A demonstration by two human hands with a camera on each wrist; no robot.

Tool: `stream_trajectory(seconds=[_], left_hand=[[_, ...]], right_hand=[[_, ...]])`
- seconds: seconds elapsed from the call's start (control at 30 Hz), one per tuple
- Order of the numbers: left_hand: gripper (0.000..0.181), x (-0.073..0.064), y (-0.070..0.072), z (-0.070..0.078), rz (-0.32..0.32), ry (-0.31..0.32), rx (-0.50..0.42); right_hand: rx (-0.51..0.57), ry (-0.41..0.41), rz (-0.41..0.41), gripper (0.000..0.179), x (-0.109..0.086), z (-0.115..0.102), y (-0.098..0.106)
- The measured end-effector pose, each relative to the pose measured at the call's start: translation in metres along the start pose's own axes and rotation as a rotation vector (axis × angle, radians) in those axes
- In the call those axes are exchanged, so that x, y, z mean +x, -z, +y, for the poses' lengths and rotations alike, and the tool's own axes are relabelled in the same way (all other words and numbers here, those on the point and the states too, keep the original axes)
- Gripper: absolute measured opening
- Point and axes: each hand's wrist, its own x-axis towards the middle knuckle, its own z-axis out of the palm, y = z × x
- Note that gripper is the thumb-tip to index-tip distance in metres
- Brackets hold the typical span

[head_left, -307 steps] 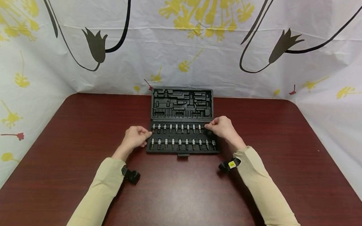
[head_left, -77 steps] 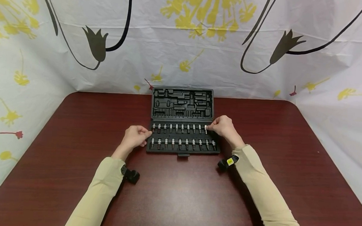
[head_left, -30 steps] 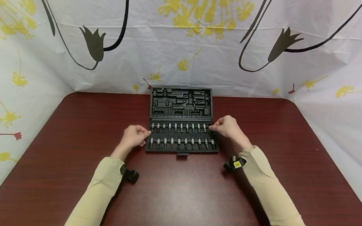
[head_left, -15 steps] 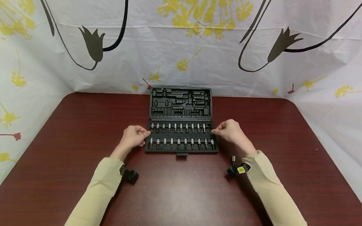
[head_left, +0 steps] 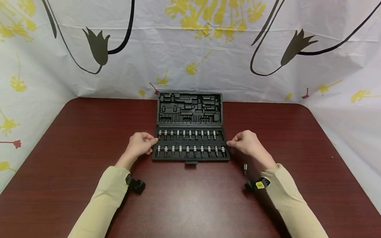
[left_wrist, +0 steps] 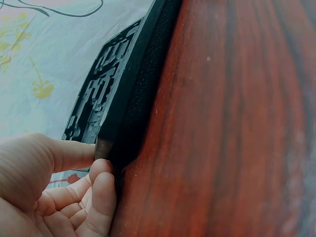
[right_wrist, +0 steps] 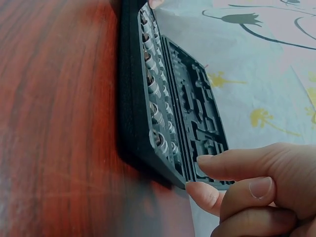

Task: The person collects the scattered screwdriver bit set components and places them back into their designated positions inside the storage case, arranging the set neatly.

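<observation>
An open black plastic case (head_left: 189,142) holds two rows of silver bit sockets (head_left: 196,135). My left hand (head_left: 140,144) grips the case's left edge between thumb and fingers, seen close in the left wrist view. At the right edge is my right hand (head_left: 248,143); its thumb and index finger are parted near the case's corner, with nothing between them in the right wrist view. A single bit socket (head_left: 245,169) lies on the table between the case and my right wrist.
The case's lid (head_left: 190,109), with moulded recesses, leans back near the table's far edge. A latch (head_left: 191,163) juts from the case's front. Behind the dark red wooden table (head_left: 185,212) hangs a white patterned cloth (head_left: 194,43).
A bit socket now fills the upper-row slot where my right hand was earlier. That hand has since moved right and toward me, uncovering the loose socket. My left hand stays put.
</observation>
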Motion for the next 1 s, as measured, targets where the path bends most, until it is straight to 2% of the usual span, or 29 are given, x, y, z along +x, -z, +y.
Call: stream_trajectory(seconds=[0.37,0.7,1.0], left_hand=[[0.021,0.000,0.000,0.000,0.004,-0.020,0.008],[0.021,0.001,-0.001,0.000,0.002,-0.011,0.013],[0.022,0.000,0.001,0.000,-0.007,-0.014,0.011]], right_hand=[[-0.022,0.006,-0.014,0.025,-0.016,0.011,0.008],[-0.056,0.008,-0.047,0.028,-0.028,0.022,0.013],[-0.067,-0.028,-0.128,0.035,-0.040,0.030,0.017]])
